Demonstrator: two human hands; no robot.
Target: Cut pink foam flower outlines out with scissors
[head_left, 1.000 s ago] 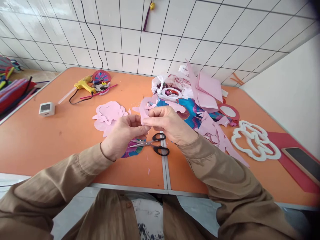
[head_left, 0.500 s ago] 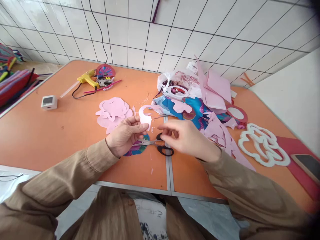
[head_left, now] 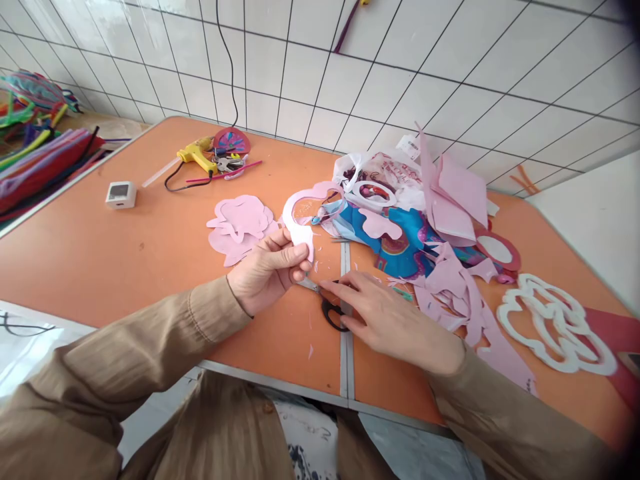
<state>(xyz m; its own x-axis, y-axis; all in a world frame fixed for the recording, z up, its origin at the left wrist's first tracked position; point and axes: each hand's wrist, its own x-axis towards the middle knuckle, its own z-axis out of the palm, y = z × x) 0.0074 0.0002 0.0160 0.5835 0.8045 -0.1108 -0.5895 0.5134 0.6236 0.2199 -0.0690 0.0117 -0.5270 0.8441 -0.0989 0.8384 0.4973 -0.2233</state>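
My left hand [head_left: 270, 270] is closed, its thumb and fingers pinching the lower end of a curved, hook-shaped pink cutout [head_left: 295, 212] held above the table. My right hand [head_left: 373, 310] has its fingers apart, reaching over the black-handled scissors [head_left: 331, 315]. Its fingertips are at the handles; whether they grip cannot be seen. The scissors lie on the table with the blades toward my left hand, partly hidden. A stack of pink flower-shaped cutouts [head_left: 240, 227] lies to the left. Pink offcuts [head_left: 450, 290] lie beyond my right hand.
A yellow glue gun [head_left: 200, 157] and a white box-shaped device [head_left: 121, 195] are at the back left. Plastic bags [head_left: 395, 177], folded pink sheets [head_left: 455, 200] and white cloud-shaped outlines [head_left: 555, 327] crowd the right side. A tiled wall [head_left: 280, 67] borders the table.
My right hand has lowered and its fingers have opened over the scissors. The left hand still holds the pink cutout. The colourful round piece no longer shows under the scissors. The view has shifted.
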